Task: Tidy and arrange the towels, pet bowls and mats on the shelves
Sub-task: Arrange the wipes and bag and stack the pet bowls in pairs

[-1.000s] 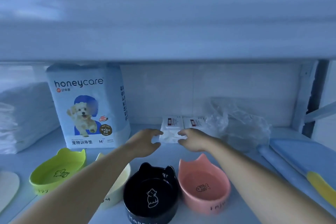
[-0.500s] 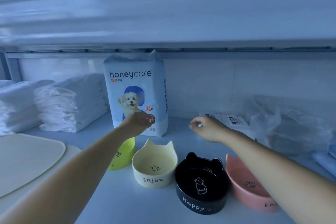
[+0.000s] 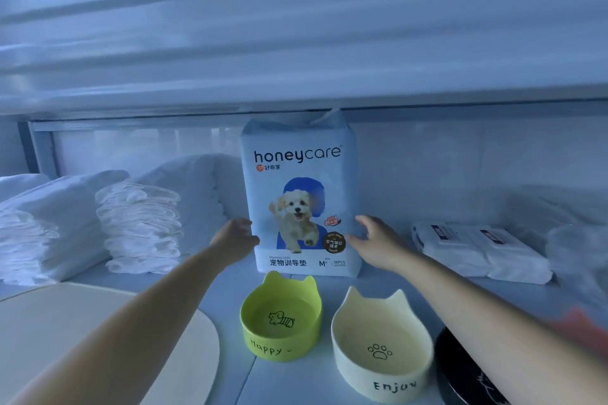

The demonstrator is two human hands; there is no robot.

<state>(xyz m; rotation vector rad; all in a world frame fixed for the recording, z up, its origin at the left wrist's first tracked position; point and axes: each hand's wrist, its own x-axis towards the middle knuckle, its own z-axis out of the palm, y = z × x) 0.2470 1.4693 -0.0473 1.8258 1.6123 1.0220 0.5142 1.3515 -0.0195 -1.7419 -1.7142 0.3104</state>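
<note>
Two bare hands reach to either side of an upright pack of pet training pads point(image 3: 299, 194) standing at the back of the shelf point(image 3: 227, 293). The left hand point(image 3: 235, 238) lies against the pack's left edge with fingers bent; whether it grips, I cannot tell. The right hand point(image 3: 375, 242) is spread open, its thumb at the pack's lower right corner. Nearer than the hands and between them stand a green bowl point(image 3: 281, 319) and a cream bowl point(image 3: 381, 345), side by side and apart from the pack. A black bowl point(image 3: 460, 371) shows under the right forearm. Left of the left hand sit stacks of folded white towels point(image 3: 138, 227), and under the left forearm lies a flat cream mat point(image 3: 98, 339). Right of the right hand lie white wrapped packets point(image 3: 477, 250).
</note>
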